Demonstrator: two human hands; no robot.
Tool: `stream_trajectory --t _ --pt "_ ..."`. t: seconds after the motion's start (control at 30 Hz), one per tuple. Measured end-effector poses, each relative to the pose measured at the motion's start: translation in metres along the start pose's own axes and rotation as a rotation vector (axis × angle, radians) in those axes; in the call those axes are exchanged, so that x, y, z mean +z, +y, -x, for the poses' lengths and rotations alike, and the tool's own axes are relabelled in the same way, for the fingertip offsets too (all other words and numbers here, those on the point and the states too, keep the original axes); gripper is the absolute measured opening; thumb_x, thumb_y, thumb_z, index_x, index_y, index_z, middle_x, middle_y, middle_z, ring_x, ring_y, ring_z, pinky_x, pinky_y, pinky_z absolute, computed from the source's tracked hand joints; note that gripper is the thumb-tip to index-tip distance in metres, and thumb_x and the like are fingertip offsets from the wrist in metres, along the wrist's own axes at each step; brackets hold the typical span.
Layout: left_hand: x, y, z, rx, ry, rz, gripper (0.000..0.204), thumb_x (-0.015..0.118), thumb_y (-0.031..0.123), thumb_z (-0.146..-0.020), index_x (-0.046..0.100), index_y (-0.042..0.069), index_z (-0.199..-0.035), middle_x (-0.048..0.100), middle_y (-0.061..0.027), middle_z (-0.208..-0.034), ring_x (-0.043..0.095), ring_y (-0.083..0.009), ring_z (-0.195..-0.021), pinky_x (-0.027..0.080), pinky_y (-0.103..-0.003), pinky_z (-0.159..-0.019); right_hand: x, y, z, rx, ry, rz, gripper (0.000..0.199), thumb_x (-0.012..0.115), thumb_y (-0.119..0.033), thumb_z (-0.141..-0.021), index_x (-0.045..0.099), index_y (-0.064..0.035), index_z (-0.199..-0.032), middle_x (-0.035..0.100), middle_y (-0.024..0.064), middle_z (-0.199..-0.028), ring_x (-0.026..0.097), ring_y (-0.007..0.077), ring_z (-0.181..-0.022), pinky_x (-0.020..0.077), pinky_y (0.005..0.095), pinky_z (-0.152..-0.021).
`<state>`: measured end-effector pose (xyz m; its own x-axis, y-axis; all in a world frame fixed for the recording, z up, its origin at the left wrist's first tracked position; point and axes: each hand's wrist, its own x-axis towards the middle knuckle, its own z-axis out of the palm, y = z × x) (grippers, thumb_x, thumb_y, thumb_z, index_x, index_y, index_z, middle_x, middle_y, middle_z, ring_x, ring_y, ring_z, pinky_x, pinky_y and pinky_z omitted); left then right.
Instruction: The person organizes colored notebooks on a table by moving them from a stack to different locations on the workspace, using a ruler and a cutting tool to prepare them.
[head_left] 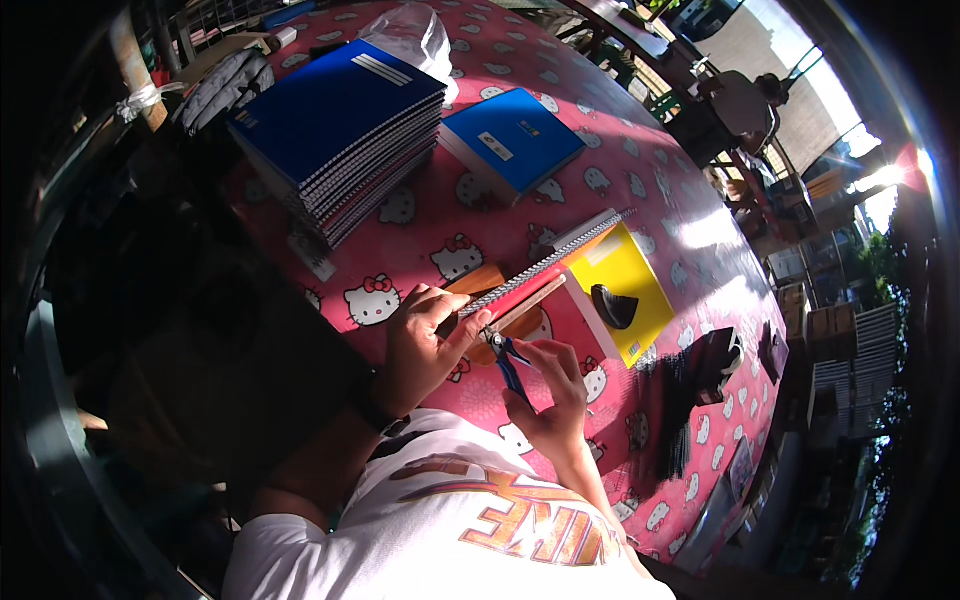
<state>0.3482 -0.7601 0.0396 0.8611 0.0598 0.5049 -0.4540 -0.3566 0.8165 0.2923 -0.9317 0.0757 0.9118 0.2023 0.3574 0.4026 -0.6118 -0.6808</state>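
spiral notebook (520, 292): one, red along the visible side, propped on edge over the desk, spine upward, slanting away to the right.

wire coil (560, 252): along that spine; near end at the pliers' tip.

left hand (422, 340): fingers closed on the notebook's near end, steadying it. risk: a loose pinch could let the notebook tip or swivel; thumb very near the tool, so a slip could nip it.

pliers (510, 372): blue-handled, in the right hand (552, 395), fingers wrapped round the handles; gap at the tip too small to tell. risk: biting off-line or twisting too hard could bend the coil or tear pages.

wooden support (487, 280): beneath the notebook. risk: if unfixed, it could slide under pressure.

yellow notebook (645, 275): flat, just right; black object (614, 307) on top.

blue notebook (515, 140): farther off.

notebook stack (340, 110): tall, blue, far left; a knock could topple it.

desk (420, 235): pink patterned cover; strong glare and shadow could hide the coil's end.
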Motion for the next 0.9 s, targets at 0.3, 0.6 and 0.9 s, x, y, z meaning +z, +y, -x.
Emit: stream_trajectory --t 0.3,0.6,0.9 --pt "0.003 0.0 0.001 0.036 0.05 0.013 0.017 0.071 0.009 -0.071 0.061 0.0 -0.082 0.061 -0.0099 -0.076 0.058 -0.0234 -0.075 0.045 -0.031 -0.068 -0.004 -0.001 -0.002 0.003 0.016 -0.02 0.051 0.069 -0.003 -0.061 0.058 -0.0045 -0.112 0.054 0.0142 -0.104 0.054 0.0285 -0.095 0.0447 0.0369 -0.08" --pt "0.004 -0.001 0.002 0.133 0.053 -0.022 0.022 0.067 -0.003 -0.064 0.06 0.003 -0.083 0.058 -0.0086 -0.079 0.056 -0.0243 -0.081 0.045 -0.033 -0.072 -0.015 -0.017 -0.013 -0.059 -0.059 0.18 0.047 0.068 -0.011 -0.061 0.059 -0.0063 -0.107 0.055 0.0111 -0.1 0.052 0.0289 -0.093 0.0409 0.0394 -0.081" --pt "0.0 0.0 0.003 0.149 -0.012 -0.009 0.027 0.067 -0.005 -0.062 0.061 0.003 -0.086 0.059 -0.0087 -0.081 0.057 -0.0237 -0.081 0.047 -0.032 -0.072 -0.028 -0.008 -0.018 0.0 -0.194 -0.059 0.037 0.064 -0.008 -0.071 0.06 -0.0024 -0.107 0.058 0.0135 -0.092 0.059 0.0255 -0.076 0.0474 0.0328 -0.065"
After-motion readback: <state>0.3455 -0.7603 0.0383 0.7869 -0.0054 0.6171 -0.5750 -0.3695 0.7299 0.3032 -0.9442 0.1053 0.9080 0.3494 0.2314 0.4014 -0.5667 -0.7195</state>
